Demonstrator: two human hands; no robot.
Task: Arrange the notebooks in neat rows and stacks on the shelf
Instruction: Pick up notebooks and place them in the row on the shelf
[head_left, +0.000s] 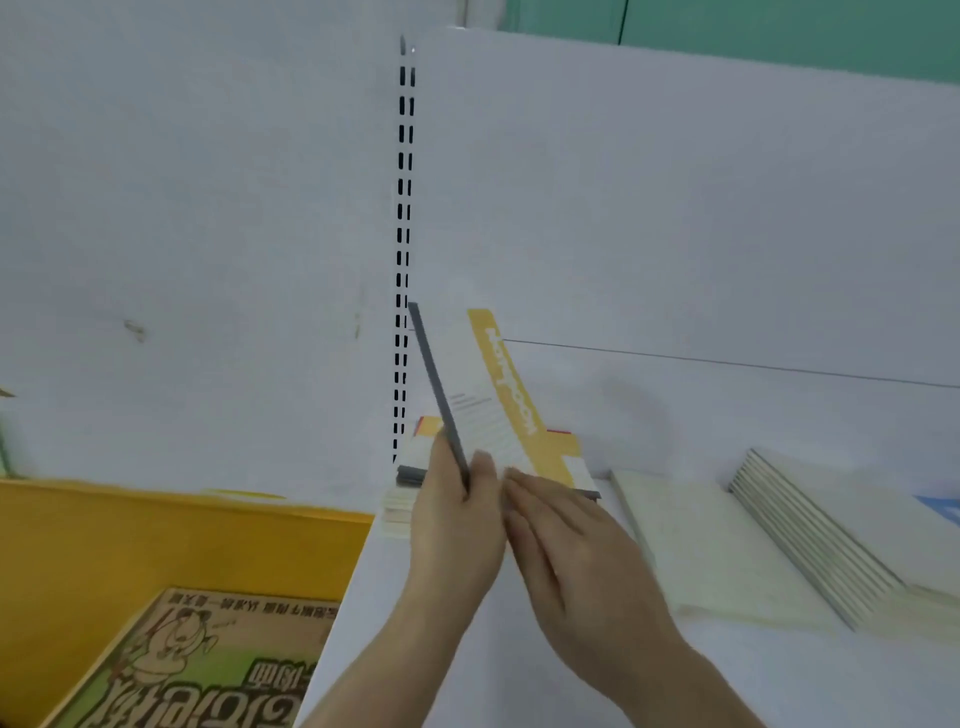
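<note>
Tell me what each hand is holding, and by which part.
The left hand grips a tilted notebook at the lower end of its grey spine. The right hand lies flat against its lower cover, fingers straight, not gripping.

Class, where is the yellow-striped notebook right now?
In the head view, near centre, the yellow-striped notebook is tilted up, gripped by the left hand, above a notebook stack by the slotted shelf upright.
</note>
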